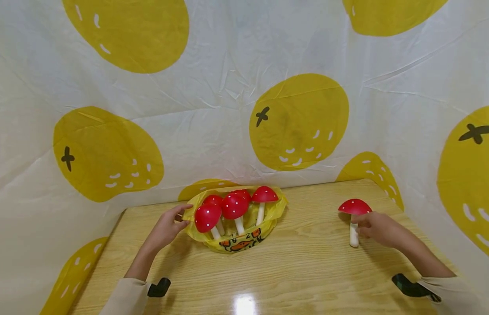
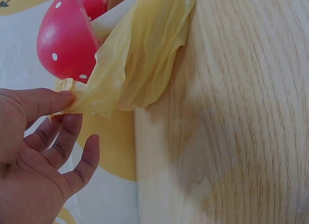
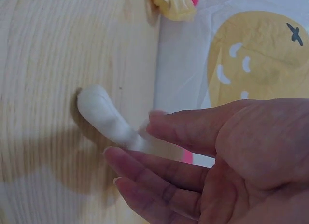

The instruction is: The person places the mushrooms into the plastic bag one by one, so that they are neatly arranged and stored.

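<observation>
On the left, an opened yellow plastic bag (image 1: 273,222) with a printed front holds several red-capped toy mushrooms (image 1: 208,218) with white dots and white stems. My left hand (image 1: 167,228) pinches the bag's left rim between thumb and fingers; in the left wrist view the thin yellow film (image 2: 116,84) runs from the fingertips. At the right, a single toy mushroom (image 1: 353,236) stands upright, its stem base at the table. My right hand (image 1: 380,228) has thumb and fingers on either side of its white stem (image 3: 104,113), just under the cap.
The wooden table (image 1: 307,267) stretches between the bag and the lone mushroom. A white cloth (image 1: 212,144) printed with yellow fruit hangs behind and along the sides of the table.
</observation>
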### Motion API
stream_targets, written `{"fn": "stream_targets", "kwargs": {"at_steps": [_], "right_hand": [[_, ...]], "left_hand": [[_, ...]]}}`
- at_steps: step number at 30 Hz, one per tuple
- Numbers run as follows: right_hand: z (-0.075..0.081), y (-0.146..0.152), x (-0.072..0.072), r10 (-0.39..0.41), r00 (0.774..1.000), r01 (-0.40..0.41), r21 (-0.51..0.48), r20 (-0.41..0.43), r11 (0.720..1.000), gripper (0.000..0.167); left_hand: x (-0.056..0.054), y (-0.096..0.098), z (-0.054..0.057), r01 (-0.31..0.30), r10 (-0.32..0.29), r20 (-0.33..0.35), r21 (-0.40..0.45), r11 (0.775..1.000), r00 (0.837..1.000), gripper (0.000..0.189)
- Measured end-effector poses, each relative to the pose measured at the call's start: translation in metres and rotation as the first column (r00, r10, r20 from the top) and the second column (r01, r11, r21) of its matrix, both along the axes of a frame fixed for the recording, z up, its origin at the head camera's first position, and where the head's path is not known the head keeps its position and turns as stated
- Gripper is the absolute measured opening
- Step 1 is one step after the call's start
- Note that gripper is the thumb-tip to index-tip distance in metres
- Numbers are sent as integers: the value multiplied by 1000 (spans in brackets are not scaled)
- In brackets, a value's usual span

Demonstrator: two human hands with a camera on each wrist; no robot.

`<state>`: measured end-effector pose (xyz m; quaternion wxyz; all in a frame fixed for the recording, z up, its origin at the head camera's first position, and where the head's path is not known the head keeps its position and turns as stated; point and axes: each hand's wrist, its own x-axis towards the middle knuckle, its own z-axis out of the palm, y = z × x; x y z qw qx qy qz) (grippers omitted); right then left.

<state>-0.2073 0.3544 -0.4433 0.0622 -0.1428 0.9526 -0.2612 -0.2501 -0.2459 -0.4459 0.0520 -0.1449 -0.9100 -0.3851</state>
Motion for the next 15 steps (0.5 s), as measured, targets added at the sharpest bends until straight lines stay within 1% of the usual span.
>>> {"fn": "stream_targets", "kwargs": {"at_steps": [4,6,10,13,15], "right_hand": [[-5,-3,-3,11,1000,-11,18,-7,1000,38],[-7,-6,-4,7,1000,-7,12,-13,1000,39],[-12,-10,-7,21,998,-19,27,-63,999,36],[-16,-12,-9,0,995,2,24,-101,1000,32],[-18,-12,-10,-31,993,33,9,-115,999,31]], "left_hand": [[0,-1,-1,7,-7,-5,2,1000,1000,50],[0,-1,-1,6,-6,-7,1,1000,1000,50],[0,-1,-2,7,-7,-14,-1,1000,1000,50],[1,-1,-2,8,-8,-10,1,1000,1000,50],[1,-2,-2,10,-10,-8,-1,1000,1000,50]]}}
